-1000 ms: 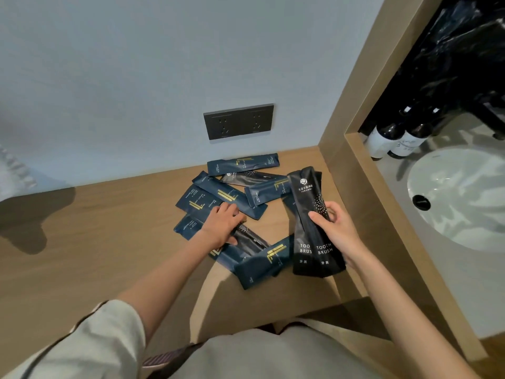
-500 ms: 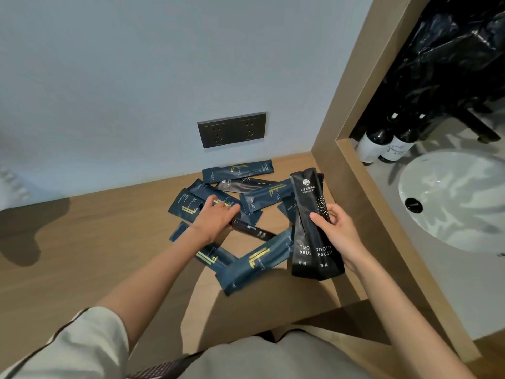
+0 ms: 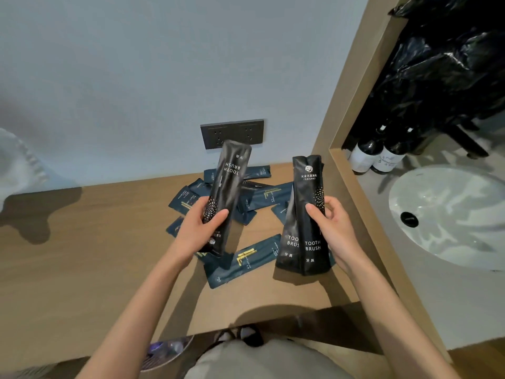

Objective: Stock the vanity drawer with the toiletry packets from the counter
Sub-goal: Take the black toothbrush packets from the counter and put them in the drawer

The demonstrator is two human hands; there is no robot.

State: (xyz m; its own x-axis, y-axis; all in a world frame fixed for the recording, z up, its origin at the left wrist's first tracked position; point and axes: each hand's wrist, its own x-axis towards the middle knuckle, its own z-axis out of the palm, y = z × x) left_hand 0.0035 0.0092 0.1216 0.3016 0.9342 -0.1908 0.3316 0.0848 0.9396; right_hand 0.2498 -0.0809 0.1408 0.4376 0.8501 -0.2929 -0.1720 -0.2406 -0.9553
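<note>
I've got my left hand (image 3: 200, 228) wrapped round one black toothbrush packet (image 3: 228, 192), upside down and raised off the worktop (image 3: 82, 255). My right hand (image 3: 332, 228) pinches two more toothbrush packets (image 3: 303, 214), standing upright and overlapped. The navy packets (image 3: 243, 258) are scattered flat between my hands and the wall socket (image 3: 232, 133). No drawer in sight. Risk here: those slick films could slide apart in my right hand, and one might drop past the worktop edge.

Black toothbrush packets (image 3: 305, 214) held upright above scattered navy packets (image 3: 246, 255).
</note>
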